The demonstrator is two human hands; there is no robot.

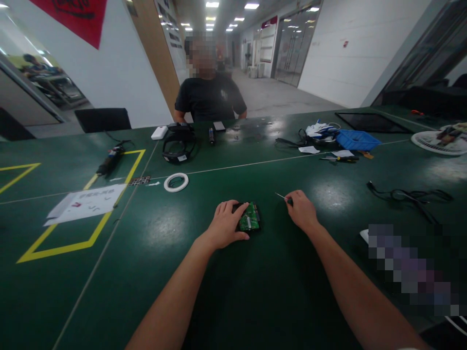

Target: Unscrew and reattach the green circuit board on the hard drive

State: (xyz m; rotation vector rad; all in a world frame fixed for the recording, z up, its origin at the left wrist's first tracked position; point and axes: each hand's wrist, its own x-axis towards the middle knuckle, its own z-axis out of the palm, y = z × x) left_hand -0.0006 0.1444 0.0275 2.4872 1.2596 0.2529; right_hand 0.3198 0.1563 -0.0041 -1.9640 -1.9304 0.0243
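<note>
A hard drive (pixel 250 218) lies on the green table with its green circuit board facing up. My left hand (pixel 229 224) grips it from the left, thumb at the near edge and fingers over the far side, covering part of it. To the right, my right hand (pixel 301 210) is closed around a small screwdriver (pixel 280 196). Its thin metal shaft points left, toward the drive but apart from it. Most of the screwdriver's handle is hidden in my fingers.
Farther off are a white ring (pixel 169 187), a black headset (pixel 178 143), a blue tray (pixel 359 140) and another screwdriver (pixel 345 159). A black cable (pixel 412 194) lies right; a paper sheet (pixel 87 200) lies left. Across the table (pixel 153 287) sits a person (pixel 211 98).
</note>
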